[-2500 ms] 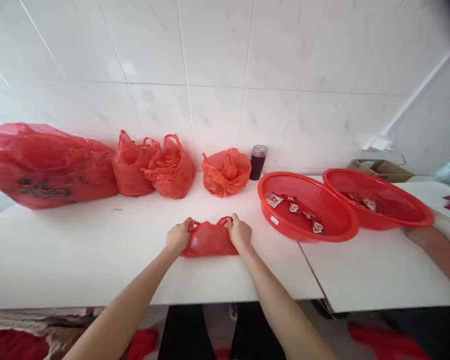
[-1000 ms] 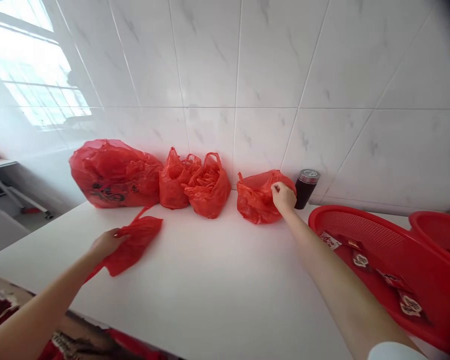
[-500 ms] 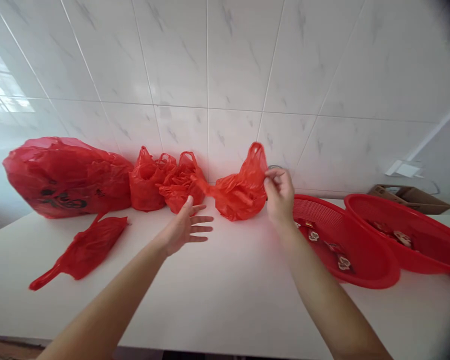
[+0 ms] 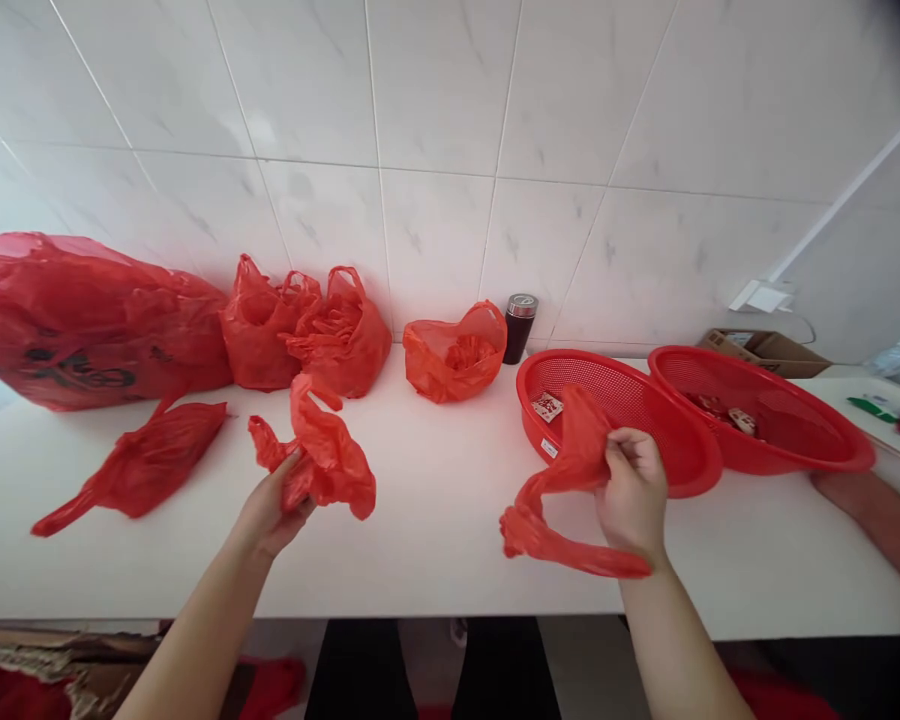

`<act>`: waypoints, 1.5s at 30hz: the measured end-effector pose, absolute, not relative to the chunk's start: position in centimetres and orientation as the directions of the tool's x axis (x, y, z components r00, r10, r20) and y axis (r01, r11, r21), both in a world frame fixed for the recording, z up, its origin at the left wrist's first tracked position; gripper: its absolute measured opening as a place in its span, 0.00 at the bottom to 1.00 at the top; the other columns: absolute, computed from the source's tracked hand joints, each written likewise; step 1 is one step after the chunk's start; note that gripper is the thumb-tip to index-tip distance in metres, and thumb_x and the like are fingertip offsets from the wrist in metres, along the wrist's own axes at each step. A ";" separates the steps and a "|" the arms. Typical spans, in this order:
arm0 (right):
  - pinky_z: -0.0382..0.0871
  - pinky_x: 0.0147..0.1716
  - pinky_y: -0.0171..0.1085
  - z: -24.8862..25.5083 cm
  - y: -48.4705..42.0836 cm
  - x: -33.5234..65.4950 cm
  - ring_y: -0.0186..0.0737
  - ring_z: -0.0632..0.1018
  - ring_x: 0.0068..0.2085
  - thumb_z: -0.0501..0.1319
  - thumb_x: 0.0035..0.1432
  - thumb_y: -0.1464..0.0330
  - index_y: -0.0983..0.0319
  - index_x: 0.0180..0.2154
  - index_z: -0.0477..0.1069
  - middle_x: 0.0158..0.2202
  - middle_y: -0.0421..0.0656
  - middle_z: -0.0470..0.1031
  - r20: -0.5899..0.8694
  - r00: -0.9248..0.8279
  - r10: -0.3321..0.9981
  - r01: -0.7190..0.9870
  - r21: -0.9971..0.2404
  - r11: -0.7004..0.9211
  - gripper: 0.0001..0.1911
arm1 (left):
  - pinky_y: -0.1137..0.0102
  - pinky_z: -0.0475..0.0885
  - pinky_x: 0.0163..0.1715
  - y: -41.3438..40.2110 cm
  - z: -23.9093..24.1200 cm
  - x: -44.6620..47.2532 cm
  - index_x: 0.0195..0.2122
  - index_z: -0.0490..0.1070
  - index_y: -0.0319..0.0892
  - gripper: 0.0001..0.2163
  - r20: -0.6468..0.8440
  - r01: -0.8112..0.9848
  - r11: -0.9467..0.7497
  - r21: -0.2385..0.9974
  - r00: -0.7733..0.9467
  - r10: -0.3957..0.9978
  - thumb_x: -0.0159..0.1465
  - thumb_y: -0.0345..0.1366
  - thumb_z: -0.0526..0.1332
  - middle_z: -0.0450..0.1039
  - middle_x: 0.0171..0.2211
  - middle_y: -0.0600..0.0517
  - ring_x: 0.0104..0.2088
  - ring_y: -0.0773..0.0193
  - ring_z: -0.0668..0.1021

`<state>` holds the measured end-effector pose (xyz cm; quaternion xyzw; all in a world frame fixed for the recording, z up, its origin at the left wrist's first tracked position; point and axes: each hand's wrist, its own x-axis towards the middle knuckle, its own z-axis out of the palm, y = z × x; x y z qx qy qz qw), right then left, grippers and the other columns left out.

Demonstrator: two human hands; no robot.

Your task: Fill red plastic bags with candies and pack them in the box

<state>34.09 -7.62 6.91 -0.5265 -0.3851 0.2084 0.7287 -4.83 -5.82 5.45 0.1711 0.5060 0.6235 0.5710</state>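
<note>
My left hand (image 4: 274, 515) is closed on a crumpled red plastic bag (image 4: 334, 465), held above the white table. Over to the right, my right hand (image 4: 634, 490) pinches a second red plastic bag (image 4: 581, 440), whose handle loops hang down to the left. This second bag partly covers the nearer red plastic basket (image 4: 645, 395). Between and behind my hands stands an open red bag (image 4: 446, 375) with crumpled red plastic inside. A flattened red bag (image 4: 157, 460) lies to the left of my left hand.
Several stuffed red bags (image 4: 262, 330) and a large bulging one (image 4: 105, 320) line the tiled wall. A dark tumbler (image 4: 520, 330) stands behind the baskets. At right are another red basket (image 4: 802, 420), a cardboard box (image 4: 772, 350) and another person's arm (image 4: 870, 510).
Both hands have come nearer and apart, each now with a red bag. The bag by the wall has its mouth lower and wider. My view has shifted right and down.
</note>
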 end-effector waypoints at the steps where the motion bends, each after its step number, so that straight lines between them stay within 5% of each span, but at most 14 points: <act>1: 0.70 0.36 0.42 7.4 -7.6 34.1 0.40 0.73 0.36 0.60 0.54 0.65 0.55 0.34 0.68 0.35 0.40 0.69 0.336 0.569 0.751 0.092 -0.933 0.348 0.04 | 0.80 0.72 0.20 -6.0 5.4 -5.0 0.32 0.69 0.43 0.02 -0.376 -0.540 0.170 0.824 -0.298 0.877 0.61 0.32 0.62 0.74 0.24 0.58 0.21 0.72 0.74; 5: 0.70 0.34 0.39 11.0 -4.6 31.8 0.38 0.73 0.34 0.57 0.56 0.67 0.58 0.33 0.68 0.33 0.40 0.70 0.405 0.442 0.800 0.082 -0.907 0.414 0.03 | 0.77 0.73 0.21 -6.0 5.8 -3.3 0.32 0.71 0.42 0.04 -0.394 -0.518 0.213 0.828 -0.269 0.879 0.58 0.34 0.65 0.76 0.27 0.55 0.23 0.70 0.76; 9: 0.68 0.44 0.41 17.3 1.6 29.3 0.38 0.73 0.40 0.51 0.57 0.72 0.59 0.33 0.68 0.36 0.42 0.70 0.676 0.646 0.354 0.331 -0.666 0.668 0.08 | 0.75 0.73 0.23 -6.9 5.4 -0.8 0.32 0.72 0.41 0.05 -0.409 -0.501 0.249 0.829 -0.239 0.881 0.57 0.36 0.65 0.77 0.27 0.53 0.25 0.66 0.77; 11: 0.66 0.48 0.42 20.1 4.7 28.3 0.39 0.71 0.43 0.48 0.58 0.74 0.59 0.34 0.68 0.37 0.44 0.67 0.762 0.636 0.122 0.488 -0.520 0.701 0.11 | 0.73 0.73 0.23 -7.8 4.5 0.0 0.33 0.73 0.41 0.07 -0.412 -0.488 0.269 0.831 -0.213 0.886 0.56 0.38 0.66 0.77 0.27 0.52 0.25 0.64 0.78; 13: 0.66 0.49 0.43 21.6 7.4 27.2 0.40 0.70 0.46 0.46 0.59 0.75 0.59 0.34 0.68 0.39 0.45 0.63 0.829 0.558 0.031 0.583 -0.418 0.697 0.13 | 0.72 0.72 0.22 -8.8 3.6 0.6 0.32 0.75 0.41 0.10 -0.408 -0.457 0.290 0.841 -0.184 0.894 0.55 0.41 0.67 0.77 0.27 0.51 0.25 0.62 0.77; 15: 0.65 0.49 0.44 21.3 9.6 25.7 0.41 0.69 0.47 0.44 0.60 0.75 0.59 0.36 0.68 0.40 0.47 0.61 0.876 0.472 0.098 0.615 -0.407 0.676 0.15 | 0.70 0.72 0.23 -9.5 2.8 1.0 0.31 0.76 0.42 0.12 -0.408 -0.413 0.315 0.855 -0.159 0.899 0.54 0.45 0.68 0.77 0.27 0.50 0.25 0.60 0.77; 17: 0.63 0.52 0.43 19.6 11.4 24.1 0.41 0.68 0.51 0.42 0.62 0.76 0.60 0.40 0.67 0.45 0.49 0.61 0.871 0.354 0.342 0.648 -0.492 0.582 0.17 | 0.68 0.72 0.26 -9.9 2.3 1.3 0.32 0.77 0.42 0.15 -0.417 -0.367 0.343 0.865 -0.143 0.898 0.53 0.49 0.67 0.78 0.29 0.49 0.27 0.58 0.78; 20: 0.63 0.52 0.39 15.6 13.3 22.2 0.38 0.69 0.51 0.43 0.62 0.77 0.61 0.43 0.68 0.47 0.49 0.64 0.680 0.129 0.722 0.715 -0.568 0.407 0.17 | 0.66 0.73 0.30 -9.8 2.2 1.7 0.37 0.77 0.44 0.18 -0.419 -0.308 0.369 0.877 -0.111 0.901 0.55 0.52 0.65 0.80 0.35 0.46 0.32 0.55 0.79; 23: 0.68 0.44 0.36 12.4 14.1 21.4 0.38 0.74 0.42 0.53 0.57 0.77 0.62 0.36 0.72 0.39 0.46 0.70 0.511 -0.013 0.859 0.737 -0.576 0.354 0.11 | 0.65 0.74 0.39 -9.2 2.7 1.8 0.43 0.76 0.44 0.20 -0.396 -0.274 0.359 0.892 -0.095 0.913 0.55 0.52 0.65 0.79 0.42 0.45 0.41 0.54 0.79; 26: 0.68 0.44 0.38 11.4 13.0 21.3 0.40 0.75 0.42 0.54 0.58 0.75 0.63 0.38 0.73 0.42 0.48 0.72 0.423 -0.055 0.904 0.748 -0.582 0.318 0.10 | 0.65 0.72 0.47 -8.8 3.3 1.8 0.49 0.71 0.45 0.23 -0.340 -0.256 0.305 0.917 -0.103 0.935 0.56 0.50 0.65 0.77 0.47 0.46 0.48 0.53 0.77; 29: 0.66 0.49 0.39 11.8 9.2 20.8 0.40 0.73 0.49 0.51 0.63 0.69 0.60 0.47 0.70 0.51 0.48 0.69 0.434 -0.117 0.893 0.713 -0.589 0.380 0.14 | 0.65 0.73 0.43 -8.6 3.7 2.0 0.49 0.70 0.43 0.23 -0.287 -0.226 0.257 0.940 -0.109 0.952 0.58 0.50 0.63 0.76 0.48 0.44 0.47 0.52 0.77; 35: 0.60 0.55 0.45 11.1 -1.4 21.8 0.40 0.75 0.45 0.62 0.55 0.66 0.53 0.46 0.73 0.43 0.39 0.77 0.135 -0.790 0.598 0.418 -0.596 0.686 0.15 | 0.67 0.73 0.34 -8.7 4.4 1.8 0.41 0.73 0.40 0.19 -0.254 -0.243 0.227 0.943 -0.086 0.963 0.58 0.51 0.62 0.79 0.37 0.46 0.38 0.54 0.79; 40: 0.68 0.43 0.39 9.8 -4.0 26.9 0.38 0.75 0.38 0.55 0.59 0.72 0.56 0.39 0.73 0.38 0.40 0.75 0.114 -0.682 0.722 0.488 -0.665 0.566 0.10 | 0.69 0.71 0.26 -9.8 5.2 0.1 0.34 0.73 0.40 0.16 -0.318 -0.298 0.285 0.911 -0.068 0.946 0.55 0.50 0.65 0.77 0.26 0.51 0.28 0.58 0.78; 45: 0.69 0.34 0.35 10.6 -5.3 31.2 0.35 0.73 0.36 0.52 0.56 0.79 0.58 0.36 0.71 0.36 0.41 0.70 0.260 -0.574 0.776 0.456 -0.686 0.567 0.14 | 0.69 0.69 0.25 -10.3 4.6 -0.9 0.31 0.71 0.41 0.17 -0.290 -0.082 0.280 0.957 -0.156 0.944 0.56 0.52 0.62 0.73 0.23 0.53 0.24 0.60 0.75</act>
